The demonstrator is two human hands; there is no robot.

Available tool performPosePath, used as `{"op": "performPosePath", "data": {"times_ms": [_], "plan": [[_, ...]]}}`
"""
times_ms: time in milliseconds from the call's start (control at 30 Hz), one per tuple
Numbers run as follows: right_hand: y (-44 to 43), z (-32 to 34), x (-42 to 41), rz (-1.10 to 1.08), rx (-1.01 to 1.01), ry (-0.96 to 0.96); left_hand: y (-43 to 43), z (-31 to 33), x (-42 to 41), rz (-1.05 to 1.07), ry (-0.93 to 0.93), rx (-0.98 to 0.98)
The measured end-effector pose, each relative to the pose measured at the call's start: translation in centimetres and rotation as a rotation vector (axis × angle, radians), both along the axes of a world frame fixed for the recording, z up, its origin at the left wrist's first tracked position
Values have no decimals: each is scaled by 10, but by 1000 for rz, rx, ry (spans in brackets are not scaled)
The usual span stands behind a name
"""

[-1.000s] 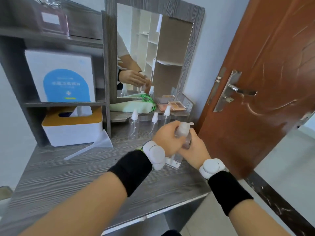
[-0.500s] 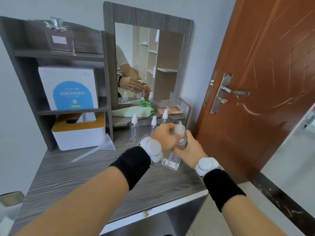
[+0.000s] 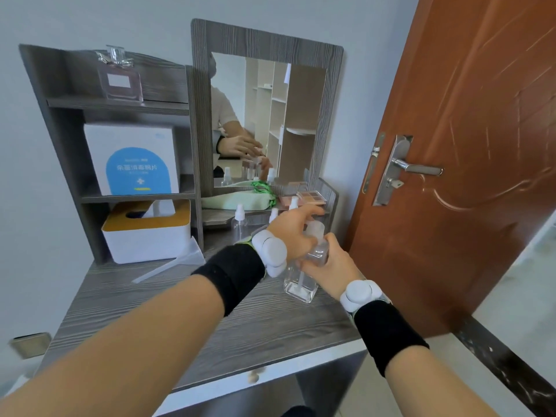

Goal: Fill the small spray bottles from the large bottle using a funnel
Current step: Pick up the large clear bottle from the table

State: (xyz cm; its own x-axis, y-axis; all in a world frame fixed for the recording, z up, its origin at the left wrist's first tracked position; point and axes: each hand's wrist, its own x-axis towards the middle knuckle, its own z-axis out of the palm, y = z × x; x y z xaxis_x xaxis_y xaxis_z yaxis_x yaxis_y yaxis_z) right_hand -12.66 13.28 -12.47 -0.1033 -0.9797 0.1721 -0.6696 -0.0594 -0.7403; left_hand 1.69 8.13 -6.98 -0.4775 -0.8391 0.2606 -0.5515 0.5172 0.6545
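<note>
The large clear square bottle (image 3: pixel 301 285) stands on the grey desk (image 3: pixel 186 314) near its right edge. My right hand (image 3: pixel 332 267) is wrapped around its upper body. My left hand (image 3: pixel 296 231) grips its white pump cap (image 3: pixel 316 228) from above. Small clear spray bottles with white caps (image 3: pixel 239 221) stand in a row behind my hands, partly hidden by them. A clear plastic funnel (image 3: pixel 177 263) lies on its side on the desk, in front of the tissue box.
A white and yellow tissue box (image 3: pixel 147 233) sits on the desk at left, under shelves holding a white box (image 3: pixel 132 159) and a perfume bottle (image 3: pixel 120 76). A mirror (image 3: pixel 264 115) stands behind. A brown door (image 3: pixel 466 164) is close on the right.
The view has tilted up and pulled back. Both hands stay on the large bottle; my left hand's fingers have shifted around the pump cap.
</note>
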Motion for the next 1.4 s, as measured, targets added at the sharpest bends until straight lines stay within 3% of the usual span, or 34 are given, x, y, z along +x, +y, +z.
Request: {"op": "performPosePath", "data": {"times_ms": [167,300,533,667,1033,1400], "plan": [[-1,-4,1,8,-10,-29,6,8,-1,80,-172,-111],[-1,-3,3,-2,-6,-31,6,2,1,-16,-104,17],[-3,-8,5,-80,-25,-10,5,-4,1,46,-121,-178],[-5,-12,4,-103,-26,12,-4,0,1,76,-12,-286],[-6,-8,-13,-144,2,194,-21,41,20,64,242,-196],[-5,-7,-28,-284,10,253,-12,44,50,232,488,-173]]}}
